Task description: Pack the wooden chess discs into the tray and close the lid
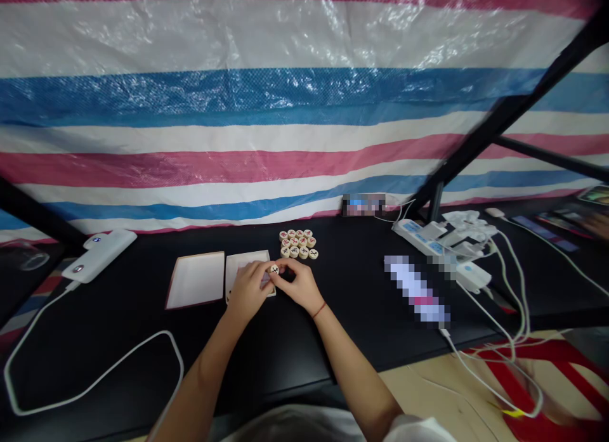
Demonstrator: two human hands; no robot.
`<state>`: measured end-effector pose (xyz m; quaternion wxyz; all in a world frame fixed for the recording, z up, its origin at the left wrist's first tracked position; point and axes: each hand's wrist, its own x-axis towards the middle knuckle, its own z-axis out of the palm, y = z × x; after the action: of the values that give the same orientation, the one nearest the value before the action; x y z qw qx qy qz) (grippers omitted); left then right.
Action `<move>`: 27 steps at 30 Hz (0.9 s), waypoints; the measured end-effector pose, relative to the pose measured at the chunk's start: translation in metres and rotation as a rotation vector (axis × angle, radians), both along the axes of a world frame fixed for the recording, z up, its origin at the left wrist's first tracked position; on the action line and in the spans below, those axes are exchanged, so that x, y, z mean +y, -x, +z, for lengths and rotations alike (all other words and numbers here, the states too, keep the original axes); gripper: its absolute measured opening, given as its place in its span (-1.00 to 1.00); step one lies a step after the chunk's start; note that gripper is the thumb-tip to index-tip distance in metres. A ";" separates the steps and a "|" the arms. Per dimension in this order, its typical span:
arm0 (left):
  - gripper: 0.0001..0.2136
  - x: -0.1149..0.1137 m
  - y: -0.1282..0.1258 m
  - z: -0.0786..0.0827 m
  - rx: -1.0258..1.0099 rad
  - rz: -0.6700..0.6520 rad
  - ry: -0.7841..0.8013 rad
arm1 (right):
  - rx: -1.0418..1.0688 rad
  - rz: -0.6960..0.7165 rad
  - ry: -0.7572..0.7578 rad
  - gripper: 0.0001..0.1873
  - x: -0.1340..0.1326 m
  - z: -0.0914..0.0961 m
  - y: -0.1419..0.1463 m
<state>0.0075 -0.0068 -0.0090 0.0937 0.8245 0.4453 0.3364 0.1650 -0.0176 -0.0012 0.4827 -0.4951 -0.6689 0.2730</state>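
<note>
Between the fingertips of my left hand (248,291) and my right hand (301,286) is a round, cream Chinese chess piece (274,269) with a dark character facing up. Both hands are closed in a pinch around it, over the right side of a shallow white box (259,256). My left hand covers much of that box, so its contents are mostly hidden. Just beyond my right hand, several more Chinese chess pieces (294,242) stand in close rows, with red characters toward the back and black ones in front. A matching lid (197,280) lies open side up, left of the box.
A white power bank or adapter (102,255) with a looping cable lies at left. A power strip (440,252) crowded with plugs and cables sits at right, near a blurred-out phone (416,290). Striped plastic sheeting (238,137) hangs behind the black table (352,315).
</note>
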 end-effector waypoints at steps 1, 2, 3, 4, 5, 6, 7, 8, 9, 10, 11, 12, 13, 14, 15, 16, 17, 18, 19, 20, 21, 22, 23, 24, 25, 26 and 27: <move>-0.78 0.000 0.000 0.000 -0.001 -0.002 -0.011 | -0.005 -0.024 -0.001 -0.81 0.001 -0.001 -0.004; -0.76 0.001 0.000 0.000 -0.007 -0.002 -0.019 | -0.009 -0.077 -0.005 -0.80 0.004 -0.003 -0.010; -0.73 0.001 0.001 0.001 -0.016 0.001 -0.025 | -0.007 -0.160 -0.010 -0.78 0.006 -0.005 -0.018; -0.70 0.001 0.002 0.002 -0.025 0.005 -0.026 | 0.002 -0.265 -0.008 -0.75 0.009 -0.008 -0.027; -0.69 0.002 0.003 0.002 -0.036 0.014 -0.023 | 0.018 -0.385 0.003 -0.72 0.013 -0.012 -0.037; -0.69 0.003 0.004 0.003 -0.047 0.022 -0.019 | 0.032 -0.492 0.026 -0.68 0.016 -0.015 -0.047; -0.70 0.003 0.006 0.004 -0.056 0.030 -0.016 | 0.028 -0.579 0.060 -0.64 0.019 -0.020 -0.056; -0.72 0.004 0.008 0.006 -0.063 0.041 -0.016 | 0.001 -0.630 0.100 -0.62 0.022 -0.024 -0.065; -0.74 0.004 0.009 0.007 -0.068 0.051 -0.018 | -0.028 -0.647 0.124 -0.61 0.023 -0.027 -0.072; -0.75 0.005 0.010 0.008 -0.071 0.060 -0.021 | -0.066 -0.646 0.141 -0.61 0.025 -0.031 -0.078; -0.76 0.005 0.011 0.008 -0.073 0.066 -0.026 | -0.105 -0.630 0.147 -0.62 0.026 -0.034 -0.081; -0.76 0.005 0.011 0.009 -0.075 0.069 -0.029 | -0.146 -0.610 0.147 -0.64 0.026 -0.036 -0.083; -0.77 0.005 0.011 0.009 -0.078 0.071 -0.029 | -0.188 -0.592 0.146 -0.67 0.026 -0.038 -0.084; -0.77 0.006 0.011 0.010 -0.082 0.070 -0.027 | -0.233 -0.580 0.147 -0.69 0.026 -0.039 -0.083; -0.77 0.006 0.011 0.010 -0.087 0.065 -0.024 | -0.276 -0.572 0.148 -0.71 0.025 -0.040 -0.083; -0.78 0.006 0.012 0.010 -0.091 0.060 -0.020 | -0.313 -0.568 0.144 -0.72 0.025 -0.040 -0.082; -0.78 0.006 0.012 0.010 -0.095 0.055 -0.016 | -0.344 -0.563 0.135 -0.72 0.025 -0.041 -0.081; -0.78 0.007 0.013 0.010 -0.098 0.051 -0.013 | -0.367 -0.560 0.123 -0.72 0.025 -0.041 -0.080; -0.78 0.007 0.014 0.009 -0.098 0.048 -0.011 | -0.384 -0.559 0.112 -0.72 0.026 -0.042 -0.079; -0.78 0.008 0.015 0.009 -0.097 0.047 -0.011 | -0.396 -0.560 0.104 -0.72 0.026 -0.042 -0.079; -0.78 0.008 0.016 0.008 -0.094 0.048 -0.010 | -0.404 -0.562 0.099 -0.72 0.026 -0.042 -0.078; -0.79 0.009 0.016 0.008 -0.090 0.050 -0.009 | -0.409 -0.568 0.100 -0.72 0.027 -0.043 -0.077; -0.79 0.009 0.017 0.007 -0.085 0.051 -0.007 | -0.414 -0.577 0.105 -0.72 0.027 -0.043 -0.077; -0.79 0.009 0.017 0.006 -0.081 0.053 -0.006 | -0.417 -0.587 0.113 -0.72 0.027 -0.043 -0.076; -0.79 0.010 0.017 0.005 -0.077 0.055 -0.003 | -0.418 -0.594 0.124 -0.73 0.027 -0.042 -0.075; -0.79 0.010 0.017 0.004 -0.074 0.057 -0.001 | -0.418 -0.600 0.133 -0.73 0.027 -0.041 -0.074; -0.80 0.011 0.017 0.003 -0.072 0.057 0.002 | -0.414 -0.609 0.134 -0.73 0.026 -0.039 -0.073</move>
<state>-0.0098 0.0037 -0.0058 0.1006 0.7987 0.4654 0.3678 0.2382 0.0085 -0.0403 0.3628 -0.7467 -0.5549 0.0542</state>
